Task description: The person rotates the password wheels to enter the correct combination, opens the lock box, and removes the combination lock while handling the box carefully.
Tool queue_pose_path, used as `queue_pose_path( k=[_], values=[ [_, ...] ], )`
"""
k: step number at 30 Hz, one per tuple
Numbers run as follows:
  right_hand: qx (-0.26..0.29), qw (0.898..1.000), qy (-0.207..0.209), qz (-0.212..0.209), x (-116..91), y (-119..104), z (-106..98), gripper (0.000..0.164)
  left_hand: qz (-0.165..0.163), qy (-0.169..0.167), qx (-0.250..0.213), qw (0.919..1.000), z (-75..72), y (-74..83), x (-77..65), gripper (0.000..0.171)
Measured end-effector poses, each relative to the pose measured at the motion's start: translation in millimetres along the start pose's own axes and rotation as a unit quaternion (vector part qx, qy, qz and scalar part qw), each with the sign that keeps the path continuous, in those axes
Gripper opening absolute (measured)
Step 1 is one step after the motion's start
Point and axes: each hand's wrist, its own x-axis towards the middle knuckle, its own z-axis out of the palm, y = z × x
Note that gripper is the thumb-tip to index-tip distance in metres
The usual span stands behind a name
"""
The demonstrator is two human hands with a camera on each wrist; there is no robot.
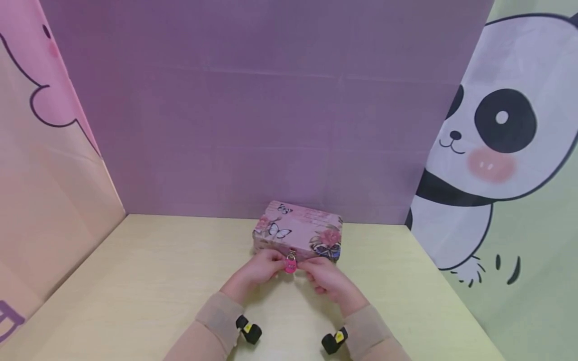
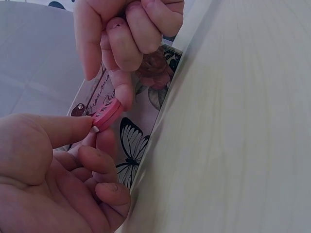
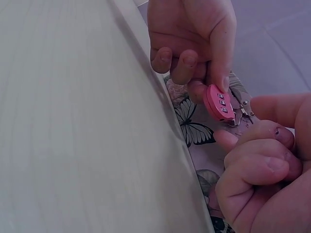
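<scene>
Tabletop (image 1: 135, 301): pale, wood-grained, stretching from the near side of the scene to the far panel (image 1: 271, 110).
Left hand (image 1: 261, 266): grasping the pink padlock (image 1: 291, 265), pinching its left side between thumb and forefinger; the other fingers bend loosely.
Right hand (image 1: 327, 276): not clasped round anything; the forefinger reaches to the padlock's right side and seems to touch it, the thumb stands apart, the remaining fingers are folded in.
Pink padlock: hangs at the near side of the flowered box (image 1: 302, 225), around its middle, by the metal clasp (image 3: 247, 108); three number dials (image 3: 222, 102) show in the right wrist view, digits too small to read. Whether it is latched I cannot tell.
Step in hand: by my judgement, working the lock, left hand steadying it, right forefinger at its side.
Next move: probably calls for a firm left pinch, dials in sight, and a light fingertip touch from the right without tugging the clasp.
Flowered box: lid down, slightly turned, close to the far panel.
Far panel: plain purple; a cartoon panda (image 1: 510, 165) shows on the right.
</scene>
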Motion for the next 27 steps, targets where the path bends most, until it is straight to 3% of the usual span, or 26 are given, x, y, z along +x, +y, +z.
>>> queue_pose_path(
  k=[27],
  values=[
    [-0.002, 1.0, 0.001, -0.016, 2.9, 1.5, 9.1, 0.029, -0.005, -0.001, 0.0, 1.0, -0.7, -0.4, 0.5, 0.016]
  ],
)
